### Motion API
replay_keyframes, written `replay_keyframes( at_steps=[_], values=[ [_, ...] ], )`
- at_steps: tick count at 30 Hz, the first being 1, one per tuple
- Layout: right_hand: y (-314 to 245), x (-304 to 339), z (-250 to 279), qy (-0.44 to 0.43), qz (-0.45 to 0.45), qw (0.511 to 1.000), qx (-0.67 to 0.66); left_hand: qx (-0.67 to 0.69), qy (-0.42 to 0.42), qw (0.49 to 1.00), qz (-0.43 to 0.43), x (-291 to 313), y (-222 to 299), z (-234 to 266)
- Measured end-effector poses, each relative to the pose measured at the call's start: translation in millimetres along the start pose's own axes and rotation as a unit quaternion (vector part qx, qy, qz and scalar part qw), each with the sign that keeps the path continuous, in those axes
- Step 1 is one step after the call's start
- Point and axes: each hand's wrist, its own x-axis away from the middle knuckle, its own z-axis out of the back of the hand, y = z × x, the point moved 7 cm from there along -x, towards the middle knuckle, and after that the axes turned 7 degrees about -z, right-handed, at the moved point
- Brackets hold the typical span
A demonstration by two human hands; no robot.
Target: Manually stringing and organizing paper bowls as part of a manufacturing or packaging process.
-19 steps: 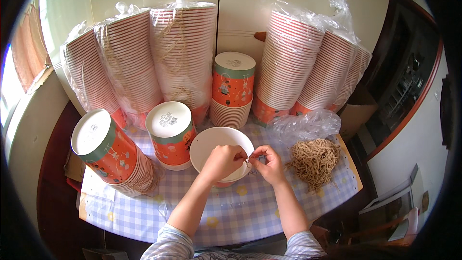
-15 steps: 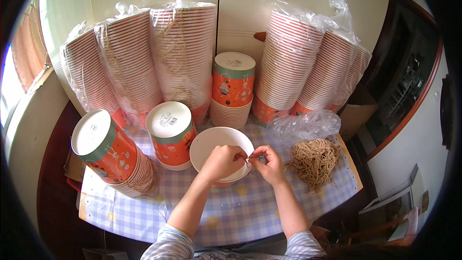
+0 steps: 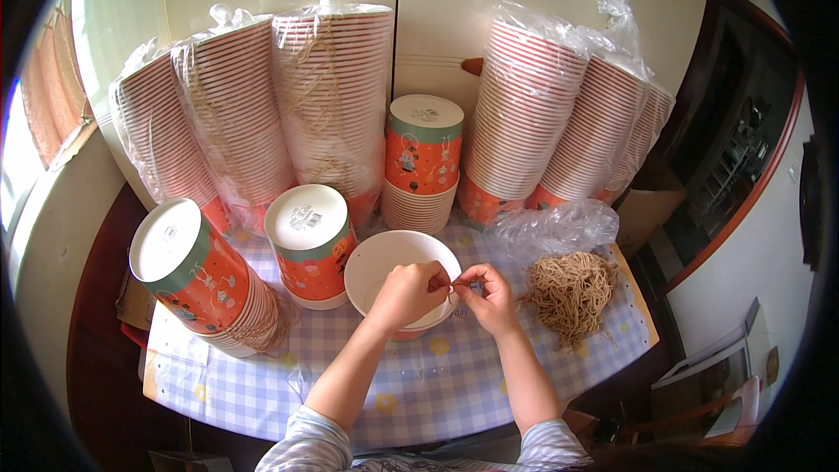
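Observation:
In front of me a white-lined paper bucket [image 3: 403, 246] stands mouth up on the table, its outer side mostly hidden. Over its right rim my left hand [image 3: 407, 292] and my right hand [image 3: 489, 301] meet, thumbs and fingertips pinched. Between them shows a short bit of thin brown cord [image 3: 452, 288], close to the rim; most of it is hidden by my fingers. A tangled heap of tan cords [image 3: 572, 297] lies to the right of my right hand. Left of the open bucket, an orange and green bucket [image 3: 316, 267] stands upside down.
An upside-down bucket stack [image 3: 210, 280] with cords around its lower part stands at left. Another stack [image 3: 424, 157] is behind the open bucket. Tall plastic-wrapped stacks [image 3: 332, 96] line the back. Crumpled plastic [image 3: 559, 229] lies behind the cords. A checked cloth [image 3: 350, 385] covers the table.
My fingertips have shifted slightly at the rim, and the brown cord between them shows a little more. Everything else has stayed in place.

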Motion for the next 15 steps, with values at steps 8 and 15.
replay_keyframes(
  at_steps=[8,15],
  values=[
    [-2.7,-0.3,-0.6,0.003,0.001,1.0,-0.001,0.009,-0.009,1.0,-0.009,-0.1,3.4,-0.2],
    [-1.8,0.2,1.2,0.01,-0.001,1.0,0.016,0.001,-0.028,0.999,-0.017,0.5,6.3,-0.1]
  ],
)
